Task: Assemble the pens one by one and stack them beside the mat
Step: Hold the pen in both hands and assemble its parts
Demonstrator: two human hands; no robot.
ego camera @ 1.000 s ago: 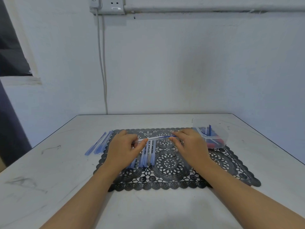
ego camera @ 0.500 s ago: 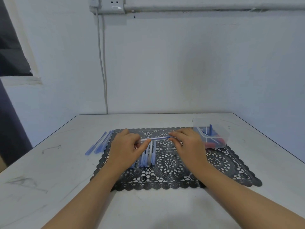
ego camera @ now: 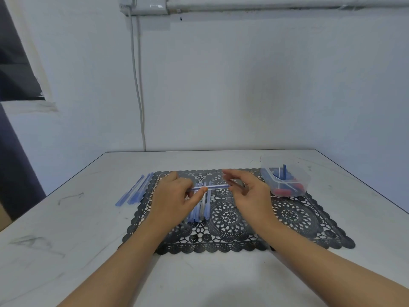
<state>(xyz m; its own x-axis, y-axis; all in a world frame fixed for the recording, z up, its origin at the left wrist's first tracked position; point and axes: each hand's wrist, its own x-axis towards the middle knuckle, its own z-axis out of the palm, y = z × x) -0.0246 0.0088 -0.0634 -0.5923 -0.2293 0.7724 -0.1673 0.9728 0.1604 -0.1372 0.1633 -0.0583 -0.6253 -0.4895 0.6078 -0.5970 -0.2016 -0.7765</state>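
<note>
Two hands hovered above the black lace mat (ego camera: 287,214): left hand (ego camera: 174,197) pinched a translucent blue plastic pen (ego camera: 215,186), held level; right hand (ego camera: 252,193) curled at its other end, grip unclear.

White table (ego camera: 66,251) against pale wall (ego camera: 265,85), socket (ego camera: 152,4) and cable (ego camera: 138,85) above.

A translucent blue pen (ego camera: 210,187) was held level above the black lace mat (ego camera: 292,216), pinched by the left hand (ego camera: 174,196). Loose blue pens (ego camera: 200,212) lay side by side on the mat beneath it. A row of pens (ego camera: 137,191) rested on the desk (ego camera: 88,229) just beside the mat's left edge.
</note>
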